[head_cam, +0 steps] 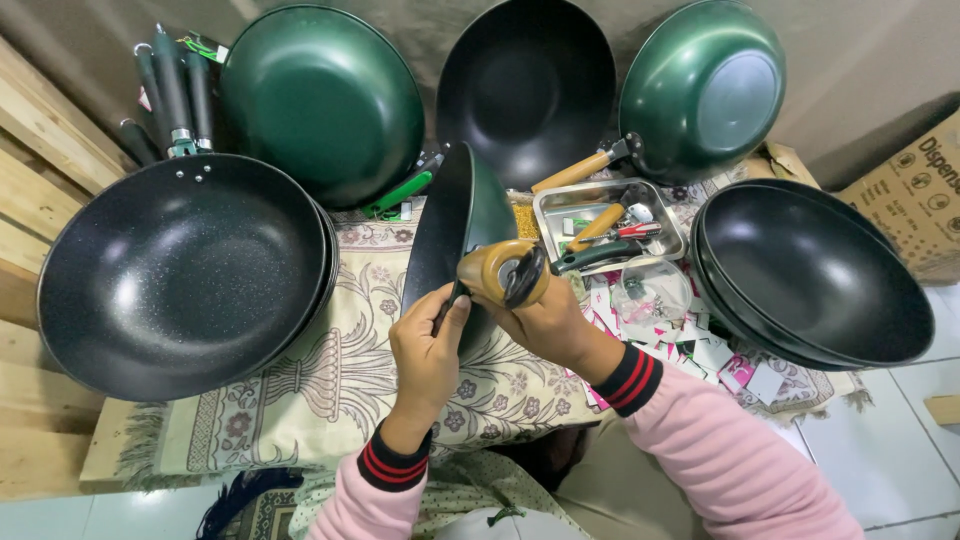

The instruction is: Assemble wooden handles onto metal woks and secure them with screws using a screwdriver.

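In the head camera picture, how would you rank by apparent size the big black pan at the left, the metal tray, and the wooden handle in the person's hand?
1. Black pan, by far the largest, though it also lies near the camera.
2. Metal tray.
3. Wooden handle, held in the right hand, smallest.

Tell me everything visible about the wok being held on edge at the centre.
The green-backed wok with black non-stick inside stands on its rim, edge-on to the camera, above the patterned cloth. Its tan wooden handle points at the camera, gripped by the right hand; the left hand pinches the rim beside the handle joint.
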